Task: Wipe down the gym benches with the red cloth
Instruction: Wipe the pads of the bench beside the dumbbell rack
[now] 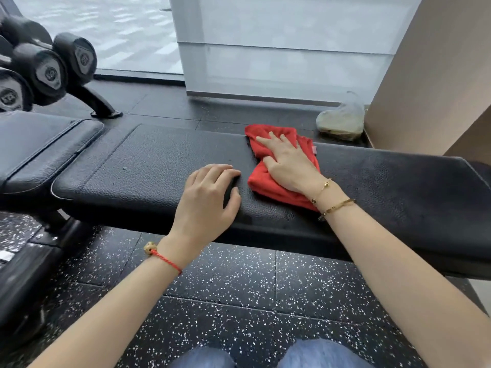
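**A:** Starting from your left, which step were you on?

**B:** You were mid-wipe, by my reading. The second bench [39, 144] at the far left, below the dumbbells [50, 73], had no cloth on it, and whether it was already done I could not tell. The work was on the long black worktop [148, 166] in front of you.

**A:** And my left hand [207, 200]?

**B:** It rested on the near edge of the pad, fingers loosely bent with the tips on the leather, thumb apart from them. It held nothing; I judged it was only bracing you.

**A:** Then the cloth?

**B:** The red cloth [268, 187] lay bunched on the worktop just to the right of that hand, running from the far edge back toward the near one. Your right hand [289, 163] lay flat over its middle, fingers spread and nearly straight, pressing it down rather than gripping it. The thumb may have tucked under a fold, but the picture was too soft there to say.

**A:** What did the next move call for?

**B:** Keeping the palm's weight on the cloth and drawing it along the pad, I would say leftward over the stretch your left hand sat on, so that hand had to lift clear. The right end of the worktop needed a pass too, unless you had covered it.
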`<move>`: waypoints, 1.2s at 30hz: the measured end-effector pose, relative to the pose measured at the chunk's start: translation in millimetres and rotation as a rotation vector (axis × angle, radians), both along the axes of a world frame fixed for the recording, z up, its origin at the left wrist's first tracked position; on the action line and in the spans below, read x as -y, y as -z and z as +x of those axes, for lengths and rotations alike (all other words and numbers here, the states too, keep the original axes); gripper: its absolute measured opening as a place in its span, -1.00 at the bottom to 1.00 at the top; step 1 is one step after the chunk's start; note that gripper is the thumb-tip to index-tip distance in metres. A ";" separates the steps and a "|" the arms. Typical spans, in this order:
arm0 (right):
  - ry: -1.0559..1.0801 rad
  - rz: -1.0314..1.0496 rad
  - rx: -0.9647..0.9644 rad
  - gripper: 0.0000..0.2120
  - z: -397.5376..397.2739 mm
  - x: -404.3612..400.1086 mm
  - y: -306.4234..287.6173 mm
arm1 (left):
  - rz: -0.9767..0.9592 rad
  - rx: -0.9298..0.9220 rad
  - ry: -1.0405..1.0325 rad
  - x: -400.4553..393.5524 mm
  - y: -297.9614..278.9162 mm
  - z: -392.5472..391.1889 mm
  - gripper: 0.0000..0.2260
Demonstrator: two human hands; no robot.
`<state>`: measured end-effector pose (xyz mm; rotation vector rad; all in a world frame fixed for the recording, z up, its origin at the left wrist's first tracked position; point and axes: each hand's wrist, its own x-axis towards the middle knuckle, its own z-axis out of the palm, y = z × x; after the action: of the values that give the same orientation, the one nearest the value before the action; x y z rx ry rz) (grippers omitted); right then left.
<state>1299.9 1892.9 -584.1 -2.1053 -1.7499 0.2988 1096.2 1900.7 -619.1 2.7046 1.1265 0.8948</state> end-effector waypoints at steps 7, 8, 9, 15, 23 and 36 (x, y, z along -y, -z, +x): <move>-0.218 0.083 0.028 -0.48 -1.6 49.0 9.9 | -0.005 -0.005 0.003 0.7 -0.4 -0.2 -0.70; -0.221 0.082 0.028 -0.49 5.7 53.5 10.1 | -0.004 -0.007 0.004 0.6 -0.1 -0.4 -0.69; -0.207 0.080 0.025 -0.49 13.6 53.8 9.8 | -0.004 -0.009 0.004 0.7 -0.2 -0.4 -0.69; -0.034 0.013 0.031 -0.50 20.1 -3.7 2.5 | -0.020 -0.016 -0.003 2.3 -1.6 0.9 -0.69; -0.227 0.080 0.046 -0.48 -6.7 29.2 7.4 | -0.032 -0.022 0.008 3.0 -3.5 1.0 -0.69; -0.048 0.017 0.014 -0.49 19.6 2.4 2.1 | -0.041 -0.034 0.009 4.7 -4.5 0.3 -0.67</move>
<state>1319.4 1890.5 -586.2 -2.0607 -1.8074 0.2821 1096.5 1896.0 -614.7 2.7003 1.1253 0.8180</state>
